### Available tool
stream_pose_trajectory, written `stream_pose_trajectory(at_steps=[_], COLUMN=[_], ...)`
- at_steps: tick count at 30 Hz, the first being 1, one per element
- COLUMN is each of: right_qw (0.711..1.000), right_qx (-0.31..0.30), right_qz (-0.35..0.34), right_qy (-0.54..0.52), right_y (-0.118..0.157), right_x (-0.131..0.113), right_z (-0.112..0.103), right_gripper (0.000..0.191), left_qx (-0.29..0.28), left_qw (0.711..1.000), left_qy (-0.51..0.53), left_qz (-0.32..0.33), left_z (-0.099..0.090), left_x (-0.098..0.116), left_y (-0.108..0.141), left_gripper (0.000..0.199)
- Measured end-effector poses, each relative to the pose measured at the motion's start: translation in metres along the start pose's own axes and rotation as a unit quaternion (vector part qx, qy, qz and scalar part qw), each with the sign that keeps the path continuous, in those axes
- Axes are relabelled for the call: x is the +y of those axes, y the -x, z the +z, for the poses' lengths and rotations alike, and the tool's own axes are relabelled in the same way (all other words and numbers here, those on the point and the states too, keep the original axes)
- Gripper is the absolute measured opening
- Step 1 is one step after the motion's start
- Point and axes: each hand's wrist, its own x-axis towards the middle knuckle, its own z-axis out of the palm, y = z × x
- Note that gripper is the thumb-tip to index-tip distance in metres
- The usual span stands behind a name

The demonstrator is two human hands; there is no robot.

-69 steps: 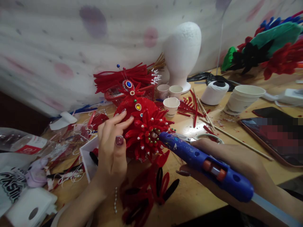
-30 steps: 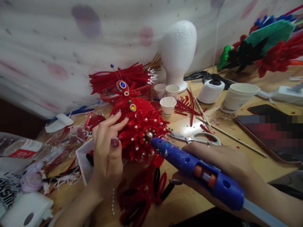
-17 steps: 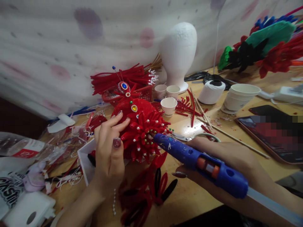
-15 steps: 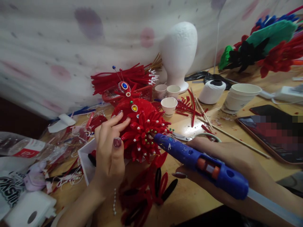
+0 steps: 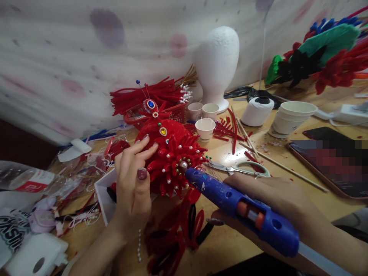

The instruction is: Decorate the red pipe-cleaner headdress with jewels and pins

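Note:
A red fuzzy flower [image 5: 169, 161] with white, green and red beads is part of a red ornament in the middle of the table. Above the bloom, a yellow gem [image 5: 163, 131] and a blue gem [image 5: 150, 104] decorate the same piece. My left hand [image 5: 132, 176] rests against its left side, fingers stretched and apart, the fingertips touching the red material. In my right hand [image 5: 267, 195] is a blue glue gun [image 5: 241, 209] with a clear glue stick out of its back. The gun's nozzle points into the flower's centre, beside a white pearl [image 5: 183, 164].
Scissors [image 5: 230, 168] lie behind my right hand, near small paper cups [image 5: 205, 129] and wooden sticks [image 5: 290, 172]. A white foam head [image 5: 217, 65] stands at the back. Phones [image 5: 324, 165] are at right; red-and-black petals [image 5: 184, 234] lie in front; plastic wrappings [image 5: 57, 180] clutter the left.
My right hand and the glue gun have moved slightly down and left, uncovering the white pearl and more of the scissors. My left hand and the ornament have stayed nearly still.

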Motion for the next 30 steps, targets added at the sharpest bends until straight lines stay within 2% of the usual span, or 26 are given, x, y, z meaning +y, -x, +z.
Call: stream_pose_trajectory(at_steps=[3, 9, 15, 21, 25, 30], right_qw=[1.000, 1.000, 1.000, 0.999, 0.999, 1.000], right_qx=[0.005, 0.019, 0.014, 0.031, 0.018, 0.006], right_qz=[-0.004, 0.004, 0.013, 0.026, 0.010, 0.011], right_qy=[0.004, 0.005, 0.002, 0.011, -0.033, -0.013], right_y=[0.0008, -0.0025, -0.0045, -0.0066, -0.0058, -0.0003], right_x=[0.0007, 0.0003, -0.0004, 0.0004, -0.0011, 0.0018], right_z=[0.0008, 0.0007, -0.0015, -0.0019, -0.0032, 0.0016], right_gripper=[0.029, 0.024, 0.010, 0.024, 0.016, 0.025], left_qx=[-0.014, -0.004, 0.002, 0.000, 0.003, 0.007], left_qw=[1.000, 1.000, 1.000, 1.000, 1.000, 1.000], left_qy=[-0.008, -0.004, 0.005, -0.002, 0.001, 0.006], left_qz=[0.011, 0.003, -0.010, -0.012, -0.010, -0.011], left_z=[-0.0018, -0.0002, 0.0014, 0.0015, 0.0008, 0.0016], left_x=[-0.0001, 0.0015, 0.0012, 0.0011, 0.0021, 0.0006], left_y=[0.0003, 0.0000, -0.0007, -0.0010, -0.0005, -0.0004], left_gripper=[0.049, 0.048, 0.056, 0.057, 0.055, 0.055])
